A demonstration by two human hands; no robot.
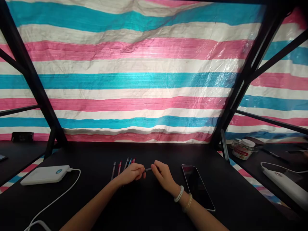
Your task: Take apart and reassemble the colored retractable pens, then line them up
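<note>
The left hand [130, 173] and right hand [163, 175] pinch a slim pen [148, 169] between them at twelve o'clock; it looks light, stiff and slick, best held by the barrel. More pens [119, 168] lie at eleven o'clock.

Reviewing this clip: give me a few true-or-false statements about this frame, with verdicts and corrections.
1. A dark pen is held between the left hand and the right hand. True.
2. Two bracelets are on the left wrist. False: the white coil bracelet and the beaded bracelet are on the right wrist.
3. A row of pens lies on the black table beyond the left hand. True.
4. The black smartphone lies left of the white power bank. False: it lies to the power bank's right, beyond the right hand.
</note>
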